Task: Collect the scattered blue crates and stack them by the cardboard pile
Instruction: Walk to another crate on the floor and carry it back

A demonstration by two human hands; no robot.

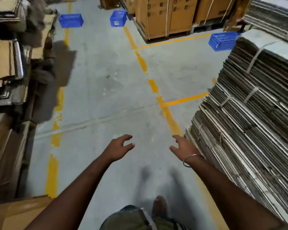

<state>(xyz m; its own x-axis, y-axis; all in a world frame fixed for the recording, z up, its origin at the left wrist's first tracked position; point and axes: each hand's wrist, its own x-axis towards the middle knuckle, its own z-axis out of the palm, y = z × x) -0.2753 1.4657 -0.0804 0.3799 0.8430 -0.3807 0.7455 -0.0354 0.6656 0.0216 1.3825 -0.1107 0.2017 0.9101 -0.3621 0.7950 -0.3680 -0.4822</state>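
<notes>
Three blue plastic crates stand on the grey floor far ahead: one at the far left (71, 20), one in the middle (118, 18) with a white label, one at the right (222, 41) behind the cardboard pile (249, 103). The pile of flattened, strapped cardboard fills the right side. My left hand (119, 146) and my right hand (184, 146) reach forward over the floor, fingers loosely spread, holding nothing. My right hand is close to the pile's near corner. A bangle sits on my right wrist.
Stacks of brown cardboard (5, 67) line the left side. Tall brown cartons (165, 15) on a pallet stand at the back. Yellow floor lines (154, 87) mark the aisle. My shoe (160, 207) is at the bottom.
</notes>
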